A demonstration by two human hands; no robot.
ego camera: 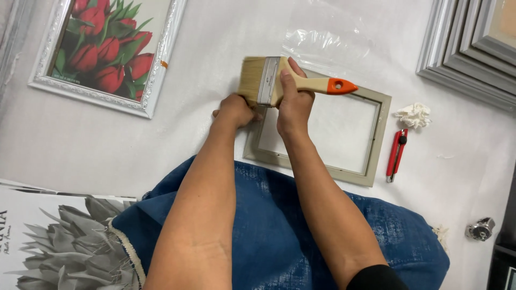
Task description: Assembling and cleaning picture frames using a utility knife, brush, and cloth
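Note:
My right hand (294, 102) grips a wide flat paintbrush (269, 80) with pale bristles, a metal band and a wooden handle ending in an orange tip. The brush lies sideways, bristles pointing left, just above the far left corner of a small grey-beige picture frame (376, 145) lying flat on the white surface. My left hand (235, 110) is closed on that frame's left corner, right under the bristles. Denim cloth (279, 225) covers my lap below both forearms.
A red utility knife (396, 154) and a crumpled white tissue (414, 115) lie right of the frame. Clear plastic film (328, 43) sits behind it. A white-framed tulip picture (107, 51) is at far left, stacked silver frames (473, 48) at far right, a grey flower print (59, 241) near left.

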